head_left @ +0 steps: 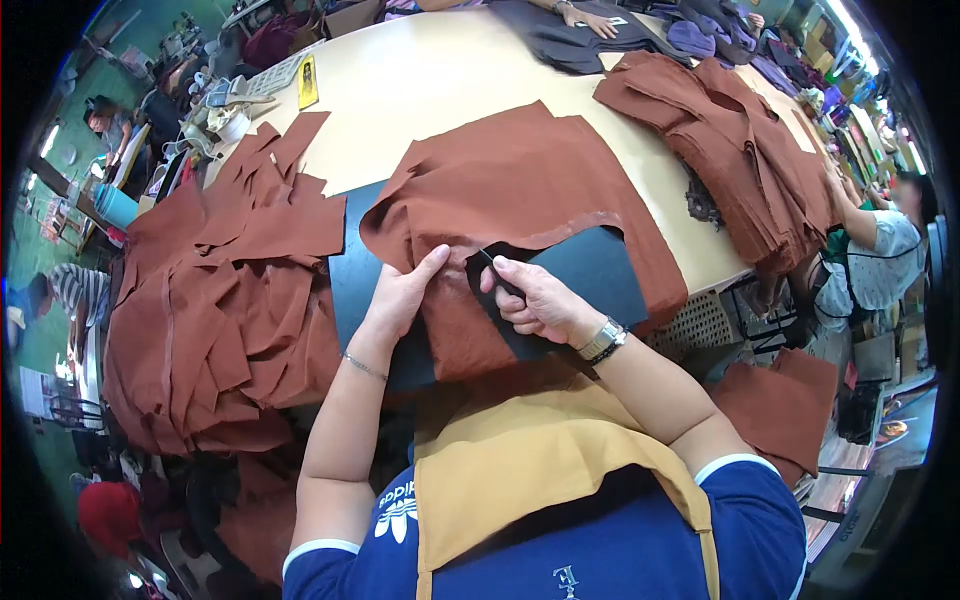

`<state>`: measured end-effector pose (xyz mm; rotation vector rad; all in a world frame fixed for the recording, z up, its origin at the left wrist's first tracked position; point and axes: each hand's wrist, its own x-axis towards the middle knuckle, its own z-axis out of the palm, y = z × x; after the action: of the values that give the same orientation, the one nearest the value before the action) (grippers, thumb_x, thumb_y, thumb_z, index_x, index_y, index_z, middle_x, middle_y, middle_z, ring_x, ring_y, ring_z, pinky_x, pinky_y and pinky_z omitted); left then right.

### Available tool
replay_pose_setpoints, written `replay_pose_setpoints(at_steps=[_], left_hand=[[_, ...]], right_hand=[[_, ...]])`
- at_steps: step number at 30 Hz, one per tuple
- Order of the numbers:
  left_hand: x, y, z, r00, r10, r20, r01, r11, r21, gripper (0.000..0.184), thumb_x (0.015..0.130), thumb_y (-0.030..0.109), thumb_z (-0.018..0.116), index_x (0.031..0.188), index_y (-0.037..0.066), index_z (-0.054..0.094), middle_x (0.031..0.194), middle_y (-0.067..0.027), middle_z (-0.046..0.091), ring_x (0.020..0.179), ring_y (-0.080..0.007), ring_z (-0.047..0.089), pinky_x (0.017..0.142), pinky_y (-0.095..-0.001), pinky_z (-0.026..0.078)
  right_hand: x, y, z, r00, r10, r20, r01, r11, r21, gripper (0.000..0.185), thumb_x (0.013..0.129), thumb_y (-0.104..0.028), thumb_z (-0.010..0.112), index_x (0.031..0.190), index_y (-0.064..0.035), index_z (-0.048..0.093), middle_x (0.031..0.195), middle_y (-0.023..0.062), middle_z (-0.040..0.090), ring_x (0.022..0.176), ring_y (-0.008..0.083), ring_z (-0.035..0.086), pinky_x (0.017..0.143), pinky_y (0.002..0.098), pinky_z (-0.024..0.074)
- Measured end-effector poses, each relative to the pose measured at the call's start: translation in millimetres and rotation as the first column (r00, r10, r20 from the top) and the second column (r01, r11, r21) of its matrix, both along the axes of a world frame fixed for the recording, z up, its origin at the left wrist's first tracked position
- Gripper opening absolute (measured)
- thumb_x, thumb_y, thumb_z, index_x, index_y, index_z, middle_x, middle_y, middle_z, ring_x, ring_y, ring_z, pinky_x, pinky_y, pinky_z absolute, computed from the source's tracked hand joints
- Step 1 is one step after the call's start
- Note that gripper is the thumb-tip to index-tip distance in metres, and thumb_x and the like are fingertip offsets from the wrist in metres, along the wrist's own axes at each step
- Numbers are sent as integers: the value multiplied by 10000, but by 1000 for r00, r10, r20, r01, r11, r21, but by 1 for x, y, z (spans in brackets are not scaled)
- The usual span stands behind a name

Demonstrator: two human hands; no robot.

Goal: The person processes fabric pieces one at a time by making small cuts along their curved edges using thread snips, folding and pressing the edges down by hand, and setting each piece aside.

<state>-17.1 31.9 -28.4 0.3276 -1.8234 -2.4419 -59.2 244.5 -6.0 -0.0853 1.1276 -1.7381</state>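
A rust-brown fabric piece (530, 170) lies in front of me over a dark flat board (600, 275), part of which shows below the fabric's curved edge. My left hand (405, 295) pinches a fold of this fabric, thumb on top and fingers hidden underneath. Close to that thumb, my right hand (540, 300) is closed around a small black tool (508, 285). The tool's tip points toward the fabric edge; its exact kind is mostly hidden by my fingers.
Heaped rust-brown fabric pieces (220, 290) lie at the left, and another stack (730, 150) sits at the right of the cream table (400, 70). A yellow-and-black label (308, 83) lies at the back left. Across the table, a person's hand (590, 20) rests on dark cloth (560, 38).
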Motion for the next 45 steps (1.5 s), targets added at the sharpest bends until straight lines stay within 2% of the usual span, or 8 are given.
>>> replay_pose_setpoints(at_steps=[7,30,36,37,38,40,42,45], left_hand=[[-1,-2,-2,1000,-26,6,26,999,27,478,913,203,720,1308,-4,545,1257,-74,616,1111,-151,599,933,-301,489],[-2,4,0,999,8,-46,-11,997,-72,360,945,150,664,1264,14,568,1169,-66,656,1029,-155,640,884,-297,516],[-3,-22,-1,992,-100,78,92,991,93,477,923,102,670,1356,14,490,1267,-85,605,1128,-195,604,939,-323,497],[1,-24,1,997,-68,38,69,997,-25,489,911,98,680,1353,5,494,1267,-87,608,1127,-198,604,945,-320,492],[9,-26,6,1000,-30,0,30,990,-137,500,898,94,689,1350,-4,498,1266,-89,610,1126,-201,604,952,-317,486],[30,-35,24,993,-84,79,109,910,-400,560,885,95,686,1385,-22,464,1350,-124,559,1217,-218,549,1041,-347,425],[53,-46,17,999,-43,-26,22,843,-538,633,819,40,723,1386,-36,451,1363,-147,545,1232,-232,535,1055,-358,411],[95,-50,24,958,193,-210,-285,631,-722,643,831,32,717,1399,-36,423,1388,-168,519,1250,-244,517,1072,-377,387]], right_hand=[[-2,2,0,999,29,30,-29,999,14,370,1046,-455,402,1011,-108,525,621,-67,345,463,30,230,400,187,189],[-4,-4,-7,997,21,77,-21,1000,-2,363,1051,-456,392,976,-121,509,615,-68,337,448,28,236,391,193,182],[5,18,10,986,109,-124,-101,992,69,355,1062,-420,382,969,-107,520,621,-63,333,467,38,224,402,204,193],[4,26,19,955,117,-274,-87,989,118,369,1055,-435,397,987,-104,546,639,-52,358,499,47,287,441,202,255],[-1,28,21,769,56,-636,61,985,160,359,1008,-434,529,989,-79,578,683,-27,464,580,73,439,507,226,379],[-20,39,32,287,108,-952,325,924,203,362,921,-397,678,986,-52,593,762,26,577,685,134,563,612,280,479],[-45,42,31,15,301,-953,592,766,251,370,819,-366,750,974,-61,609,925,111,652,798,313,667,704,413,544],[-70,35,3,9,546,-838,634,645,427,381,848,-368,713,1068,-77,604,1011,100,646,885,305,671,753,406,551]])
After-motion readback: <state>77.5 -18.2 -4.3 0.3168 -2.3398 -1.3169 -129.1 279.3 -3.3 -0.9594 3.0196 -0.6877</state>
